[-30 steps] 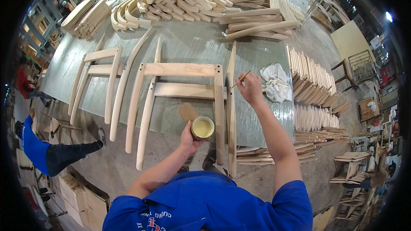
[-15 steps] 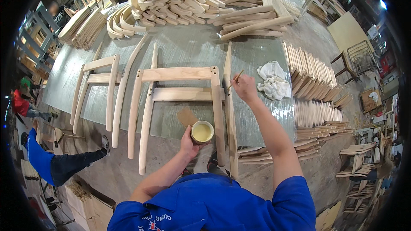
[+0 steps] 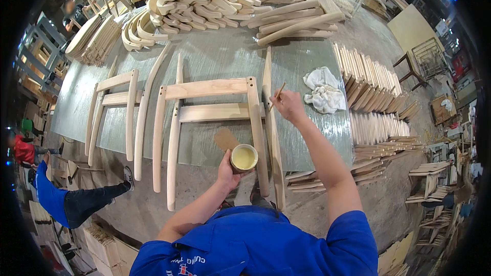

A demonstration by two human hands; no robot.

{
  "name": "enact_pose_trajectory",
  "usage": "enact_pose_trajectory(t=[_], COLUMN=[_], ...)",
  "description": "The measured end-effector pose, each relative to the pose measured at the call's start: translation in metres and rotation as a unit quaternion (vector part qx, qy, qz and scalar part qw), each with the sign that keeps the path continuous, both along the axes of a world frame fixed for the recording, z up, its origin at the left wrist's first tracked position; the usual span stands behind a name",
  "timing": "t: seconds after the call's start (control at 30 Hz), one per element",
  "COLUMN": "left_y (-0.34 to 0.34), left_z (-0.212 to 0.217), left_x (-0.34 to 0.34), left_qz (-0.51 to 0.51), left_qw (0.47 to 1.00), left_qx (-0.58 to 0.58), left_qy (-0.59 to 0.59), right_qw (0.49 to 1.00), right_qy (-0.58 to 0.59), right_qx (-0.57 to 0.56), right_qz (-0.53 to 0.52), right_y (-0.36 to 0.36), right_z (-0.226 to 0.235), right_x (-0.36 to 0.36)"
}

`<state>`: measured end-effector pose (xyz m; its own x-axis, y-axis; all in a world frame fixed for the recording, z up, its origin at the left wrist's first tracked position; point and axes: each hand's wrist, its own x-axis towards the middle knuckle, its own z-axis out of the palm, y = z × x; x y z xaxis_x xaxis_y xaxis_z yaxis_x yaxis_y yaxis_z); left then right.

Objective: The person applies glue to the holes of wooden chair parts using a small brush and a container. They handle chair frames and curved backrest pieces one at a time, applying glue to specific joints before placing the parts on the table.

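My left hand (image 3: 226, 172) is wrapped round a small cup (image 3: 244, 158) of pale yellow liquid, held upright near the table's front edge. Between the fingers of my right hand (image 3: 288, 106) is a thin wooden stick (image 3: 280, 91). Its lower end is at the inner side of a long tapered chair leg (image 3: 273, 133), by the joint with a cross rail (image 3: 220, 112); whether it touches the wood I cannot tell. A pale wooden chair frame (image 3: 207, 88) with dark holes at its corners rests to the left of that leg. A flat brown piece (image 3: 224, 139) lies beside the cup.
A second chair frame (image 3: 113, 82) stands on the film-covered table (image 3: 204, 48) at left. Curved wooden parts (image 3: 189, 0) and straight ones (image 3: 296, 20) are piled at the back. Crumpled white rags (image 3: 325, 91) lie at right. Stacked slats (image 3: 368, 82) border the table; another person (image 3: 56, 194) is at left.
The view has shifted slightly. My right hand and the stick's tip are a little lower beside the chair leg. My left hand still holds the cup in nearly the same place.
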<state>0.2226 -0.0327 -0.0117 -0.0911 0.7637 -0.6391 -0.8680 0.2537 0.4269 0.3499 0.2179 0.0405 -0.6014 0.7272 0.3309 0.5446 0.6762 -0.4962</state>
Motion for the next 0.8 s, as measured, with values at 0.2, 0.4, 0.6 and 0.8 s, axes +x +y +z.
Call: enact_pose_trajectory(t=[0.2,0.4,0.6,0.8], left_y=[-0.001,0.001,0.036,0.13], left_z=[-0.001,-0.003,0.007,0.03], left_x=[-0.003,-0.01,-0.02,0.011], left_qz=[-0.008,-0.002,0.028,-0.084], left_qw=[1.0,1.0,0.996,0.985], left_qx=[0.01,0.015,0.057,0.077], left_qy=[-0.019,-0.018,0.061,0.131], right_qw=[0.993,0.992,0.973,0.638], right_qy=[-0.065,-0.082,0.016,0.631], right_qx=[0.084,-0.033,-0.095,-0.42], right_qz=[0.05,0.086,0.208,-0.137], right_y=[0.006,0.007,0.007,-0.029], right_z=[0.01,0.018,0.034,-0.024], right_x=[0.002,0.006,0.047,0.149])
